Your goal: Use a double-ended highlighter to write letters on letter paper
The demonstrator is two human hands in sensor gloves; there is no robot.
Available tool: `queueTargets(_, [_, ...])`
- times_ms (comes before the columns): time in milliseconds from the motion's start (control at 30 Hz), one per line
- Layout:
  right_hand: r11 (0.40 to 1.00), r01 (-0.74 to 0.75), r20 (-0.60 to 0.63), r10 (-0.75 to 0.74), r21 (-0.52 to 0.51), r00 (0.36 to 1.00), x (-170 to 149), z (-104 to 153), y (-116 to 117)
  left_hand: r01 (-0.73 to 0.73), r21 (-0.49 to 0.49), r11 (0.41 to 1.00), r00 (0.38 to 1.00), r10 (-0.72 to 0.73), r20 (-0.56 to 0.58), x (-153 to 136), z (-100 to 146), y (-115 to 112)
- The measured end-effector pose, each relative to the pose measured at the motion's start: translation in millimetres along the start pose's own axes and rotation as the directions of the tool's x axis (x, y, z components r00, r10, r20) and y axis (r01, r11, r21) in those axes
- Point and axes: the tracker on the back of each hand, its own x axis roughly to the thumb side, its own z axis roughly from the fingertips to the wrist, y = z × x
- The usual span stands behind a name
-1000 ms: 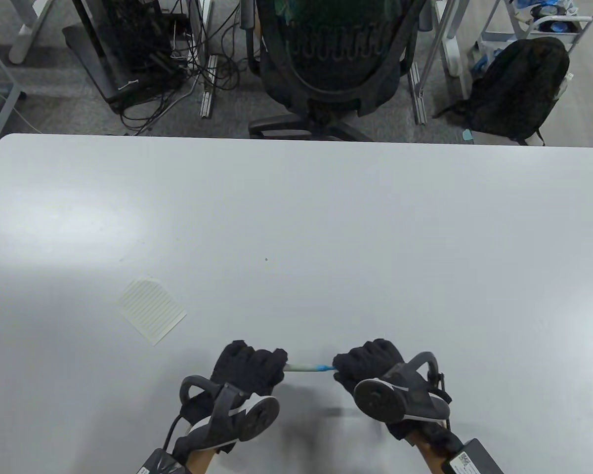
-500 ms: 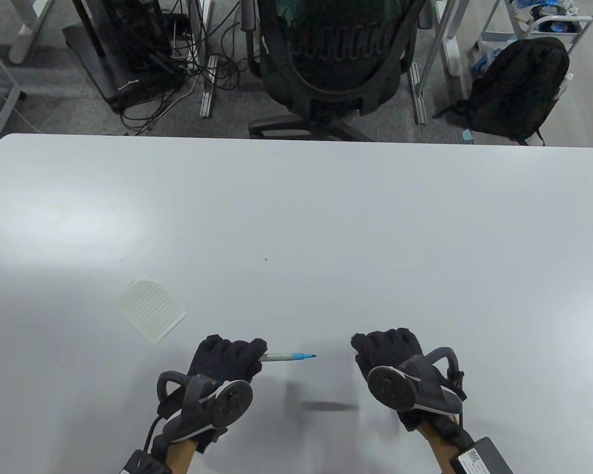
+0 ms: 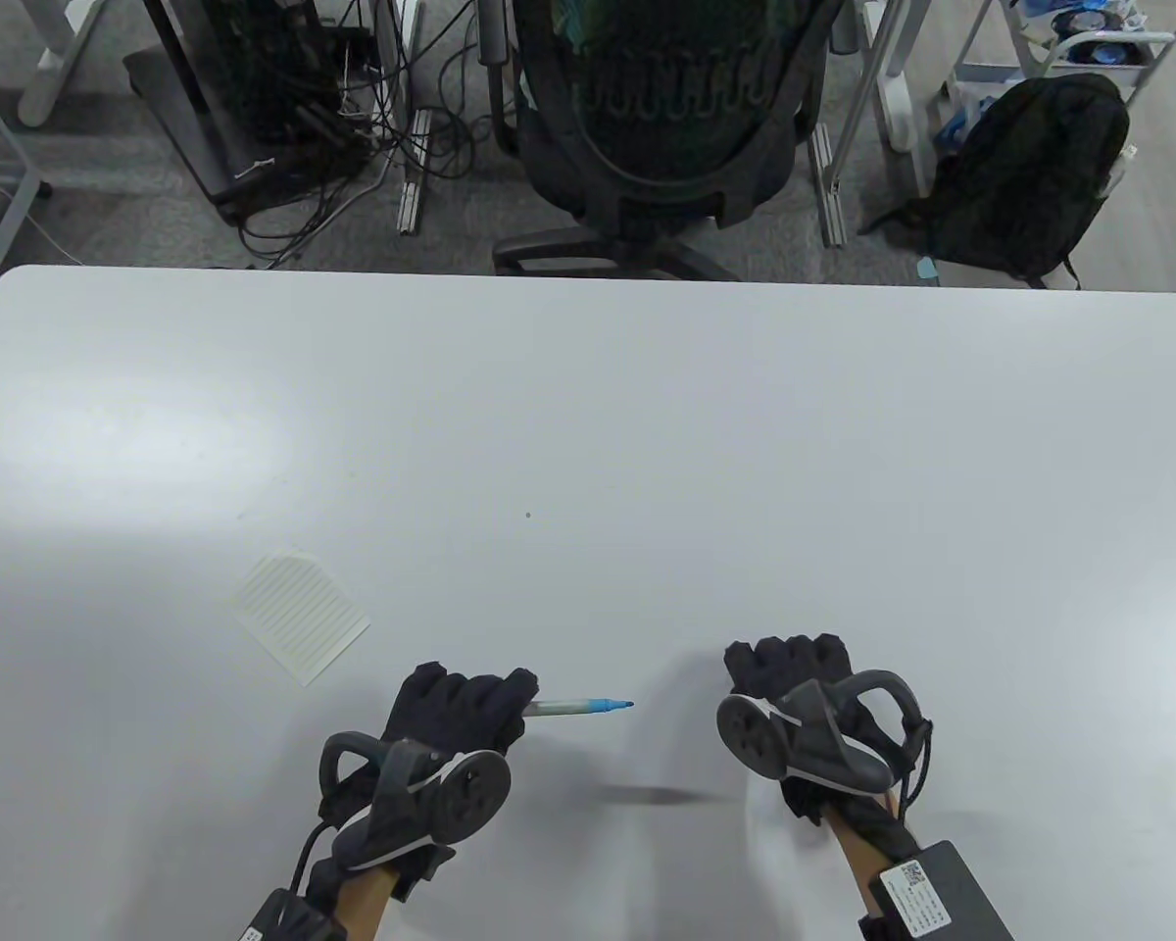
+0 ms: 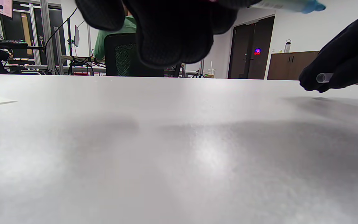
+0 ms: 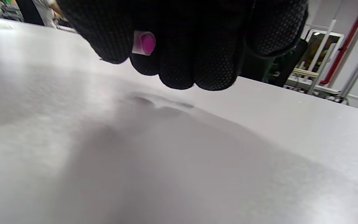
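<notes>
- The fingers of the left hand [image 3: 461,711] are curled round the back end of the highlighter [image 3: 580,706] and hold it just above the desk [image 3: 588,421], near the front edge.
- The fingers of the right hand [image 3: 794,686] are curled round a small clear cap [image 5: 144,43], whose open mouth shows in the left wrist view and whose purple inside shows in the right wrist view; the two hands are apart.
- What could go wrong, as I judge it: the cap is small and sits deep in the gloved fingers, so it could slip out and roll across the desk; the bare blue tip could brush the desk or a glove and leave a mark; the sheet could slide under the first stroke if nothing pins it.
- The highlighter's long axis runs nearly level, left to right in the table view, with the bare blue tip pointing toward the right hand.
- The lined paper [image 3: 304,616] lies flat on the desk to the left of the left hand and further from the person, near but not touching, and turned at an angle. The tip points away from it.
</notes>
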Motion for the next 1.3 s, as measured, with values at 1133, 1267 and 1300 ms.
queueTargets(1133, [0.993, 0.113, -0.049, -0.114, -0.013, 0.992, 3, 14, -16, 0.014, -0.045, 0.999, 1.000, -0.015, -0.027, -4, -3, -2])
queueTargets(1267, [0.992, 0.110, -0.021, -0.112, -0.053, 0.994, 13, 23, -23, 0.025, -0.037, 0.999, 0.999, -0.026, -0.034, -4, -3, -1])
queueTargets(1300, [0.992, 0.114, -0.014, -0.115, -0.060, 0.993, 15, 24, -23, 0.027, -0.036, 0.999, 0.999, -0.029, -0.037, -4, -3, 0])
